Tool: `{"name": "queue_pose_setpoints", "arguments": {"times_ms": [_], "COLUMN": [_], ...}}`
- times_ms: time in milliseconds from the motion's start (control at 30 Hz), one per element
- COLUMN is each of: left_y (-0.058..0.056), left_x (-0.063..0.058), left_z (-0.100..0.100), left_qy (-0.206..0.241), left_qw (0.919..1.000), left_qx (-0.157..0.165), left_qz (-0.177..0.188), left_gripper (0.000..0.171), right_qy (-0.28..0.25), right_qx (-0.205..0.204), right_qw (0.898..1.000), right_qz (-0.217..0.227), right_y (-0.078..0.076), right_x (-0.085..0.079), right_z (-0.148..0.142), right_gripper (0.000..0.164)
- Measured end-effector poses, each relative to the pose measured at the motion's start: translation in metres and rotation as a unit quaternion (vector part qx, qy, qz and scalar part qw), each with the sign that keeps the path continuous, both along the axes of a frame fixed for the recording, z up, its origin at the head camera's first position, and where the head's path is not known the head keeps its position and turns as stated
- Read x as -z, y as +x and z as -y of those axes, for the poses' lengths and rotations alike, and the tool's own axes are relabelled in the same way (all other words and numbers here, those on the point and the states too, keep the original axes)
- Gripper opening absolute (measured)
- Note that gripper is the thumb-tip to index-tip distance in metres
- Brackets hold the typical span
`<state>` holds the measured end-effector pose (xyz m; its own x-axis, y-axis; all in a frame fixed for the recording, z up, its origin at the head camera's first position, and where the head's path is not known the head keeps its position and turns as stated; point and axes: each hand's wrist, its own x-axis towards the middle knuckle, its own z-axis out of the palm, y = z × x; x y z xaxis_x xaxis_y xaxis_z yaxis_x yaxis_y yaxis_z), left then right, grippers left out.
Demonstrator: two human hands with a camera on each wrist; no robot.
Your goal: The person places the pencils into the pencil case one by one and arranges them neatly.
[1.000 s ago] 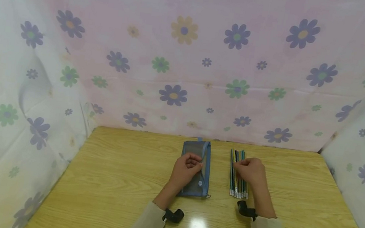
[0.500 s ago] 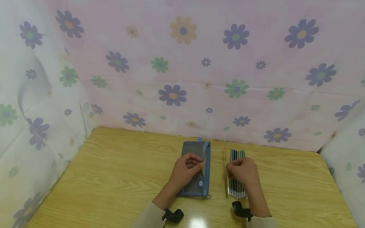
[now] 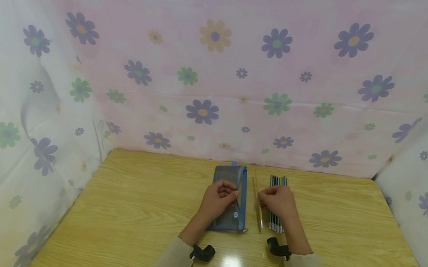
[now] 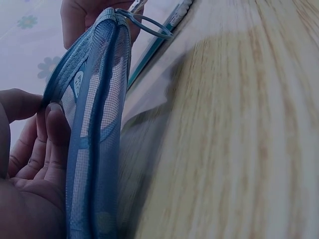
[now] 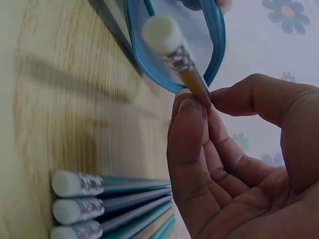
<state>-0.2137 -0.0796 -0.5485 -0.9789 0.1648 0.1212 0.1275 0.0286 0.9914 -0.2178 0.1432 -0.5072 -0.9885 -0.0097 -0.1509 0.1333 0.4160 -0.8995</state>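
Note:
A blue mesh pencil case (image 3: 223,218) with a zip lies on the table, its mouth held apart on the right side. My left hand (image 3: 218,199) pinches the upper edge of that mouth between thumb and fingers, as the left wrist view shows. Between the case and a row of pencils (image 3: 276,223), my right hand (image 3: 278,201) pinches a yellow pencil (image 5: 197,85) with a white eraser in a silver ferrule. The eraser end points toward the person. In the right wrist view a teal pencil (image 5: 149,7) shows inside the case opening.
The wood-grain table (image 3: 139,205) meets a flower-printed cloth (image 3: 220,84) at its back edge, with more cloth at both sides. A metal ring (image 4: 147,24) hangs from the case's near corner. Black wrist cameras (image 3: 204,252) sit at both cuffs.
My right hand has drawn the yellow pencil out of the row and moved it left toward the case. The left hand keeps its hold on the case edge.

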Motion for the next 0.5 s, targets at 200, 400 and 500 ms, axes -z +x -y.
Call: {"name": "queue_pose_setpoints", "arguments": {"times_ms": [200, 400, 500], "left_y": [0.000, 0.000, 0.000], "left_x": [0.000, -0.002, -0.003], "left_z": [0.000, 0.000, -0.001], "left_qy": [0.004, 0.012, 0.014], "left_qw": [1.0000, 0.9999, 0.9998], "left_qx": [0.002, 0.005, 0.007], "left_qz": [0.005, 0.009, 0.010], "left_gripper": [0.019, 0.019, 0.018], "right_qy": [-0.009, -0.026, -0.027], "right_qx": [-0.004, -0.013, -0.014], "right_qw": [1.000, 1.000, 1.000], "right_qz": [-0.008, -0.002, -0.005], "right_y": [0.001, 0.000, 0.000], "right_x": [0.003, 0.005, 0.007], "right_z": [0.007, 0.013, 0.015], "right_gripper": [0.019, 0.020, 0.021]}}
